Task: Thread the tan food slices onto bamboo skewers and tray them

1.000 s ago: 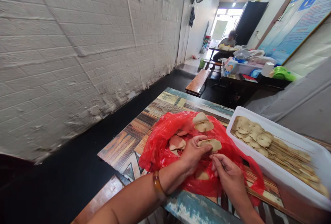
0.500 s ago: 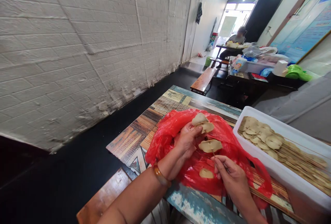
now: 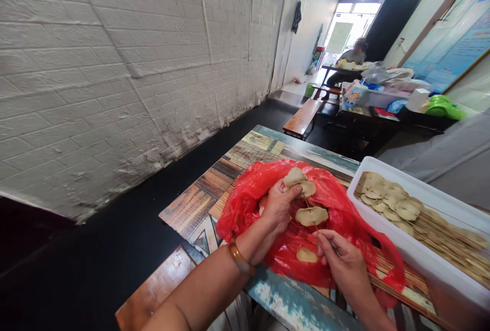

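My left hand (image 3: 280, 204), a bangle on its wrist, pinches a few thin, round beige slices (image 3: 300, 182) above a red plastic bag (image 3: 248, 188). Between the thumb and fingers of my right hand (image 3: 340, 254) is a thin wooden skewer (image 3: 316, 227). One folded beige slice (image 3: 311, 216) is threaded on it, and the stick runs on up to the slices in my left hand. Lower down, another beige slice (image 3: 307, 255) lies on the bag. Most of the bag's contents are hidden.
A white plastic tub (image 3: 358, 188) at the right holds many skewered slices (image 3: 398, 203). More bare sticks (image 3: 406, 298) lie on the wood-patterned table (image 3: 191, 201). Wooden benches (image 3: 302, 117) stand beyond and at the lower left. In the background a person (image 3: 354, 54) sits at a table.
A length of skewer now shows between the threaded slice and the slices in my left hand. Both hands stay almost where they were; the view has shifted slightly.
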Motion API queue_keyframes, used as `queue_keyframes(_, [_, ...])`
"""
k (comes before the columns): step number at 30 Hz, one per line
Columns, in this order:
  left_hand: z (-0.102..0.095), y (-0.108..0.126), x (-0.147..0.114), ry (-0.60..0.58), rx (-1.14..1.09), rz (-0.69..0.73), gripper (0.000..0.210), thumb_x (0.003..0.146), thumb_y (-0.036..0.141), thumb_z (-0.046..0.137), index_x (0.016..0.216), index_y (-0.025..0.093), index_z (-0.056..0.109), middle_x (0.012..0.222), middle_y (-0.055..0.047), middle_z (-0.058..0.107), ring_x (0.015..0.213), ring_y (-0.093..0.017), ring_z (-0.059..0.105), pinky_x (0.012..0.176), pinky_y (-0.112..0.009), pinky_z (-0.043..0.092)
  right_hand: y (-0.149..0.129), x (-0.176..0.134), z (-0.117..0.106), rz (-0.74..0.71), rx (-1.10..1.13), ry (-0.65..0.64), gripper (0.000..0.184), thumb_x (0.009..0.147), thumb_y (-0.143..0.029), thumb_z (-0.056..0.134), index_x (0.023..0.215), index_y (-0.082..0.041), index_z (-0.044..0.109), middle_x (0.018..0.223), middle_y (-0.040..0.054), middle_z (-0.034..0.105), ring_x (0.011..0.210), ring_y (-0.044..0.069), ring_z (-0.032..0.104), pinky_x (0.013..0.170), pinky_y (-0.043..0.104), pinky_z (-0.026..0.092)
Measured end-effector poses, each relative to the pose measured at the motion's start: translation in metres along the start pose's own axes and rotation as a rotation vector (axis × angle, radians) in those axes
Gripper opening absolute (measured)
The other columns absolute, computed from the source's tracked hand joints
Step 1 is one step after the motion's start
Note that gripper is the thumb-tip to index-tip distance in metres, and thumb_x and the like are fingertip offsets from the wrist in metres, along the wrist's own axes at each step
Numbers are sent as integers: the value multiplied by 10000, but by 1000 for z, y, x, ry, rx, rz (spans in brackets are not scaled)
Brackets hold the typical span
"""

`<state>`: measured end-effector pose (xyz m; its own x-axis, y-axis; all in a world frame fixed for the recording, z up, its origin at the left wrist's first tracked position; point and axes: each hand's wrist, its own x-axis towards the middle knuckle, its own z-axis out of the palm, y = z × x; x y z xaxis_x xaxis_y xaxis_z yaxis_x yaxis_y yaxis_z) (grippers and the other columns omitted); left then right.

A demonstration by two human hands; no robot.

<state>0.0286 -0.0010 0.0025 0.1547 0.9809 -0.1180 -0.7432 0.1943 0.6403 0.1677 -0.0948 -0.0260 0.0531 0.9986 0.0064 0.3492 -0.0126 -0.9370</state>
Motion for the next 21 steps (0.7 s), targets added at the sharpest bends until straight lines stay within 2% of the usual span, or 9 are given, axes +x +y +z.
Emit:
queue_keyframes(8, [-2,-5,0,-27,16,2,452,533,274,813,909,120,613,752,-40,642,617,-124,573,660,-259,448,0,-1,-1,3,-12,14,302,820,-482,519,853,-202,626,566,-25,547,479,143,522,487,255,428])
queue_keyframes(21, [-2,-9,-3,-32,17,-34,434,546,252,806,923,120,637,817,-56,677,645,-143,610,694,-282,478,2,-1,-3,6,-66,28,299,833,-482,504,799,-207,617,573,-24,546,489,143,525,495,250,426])
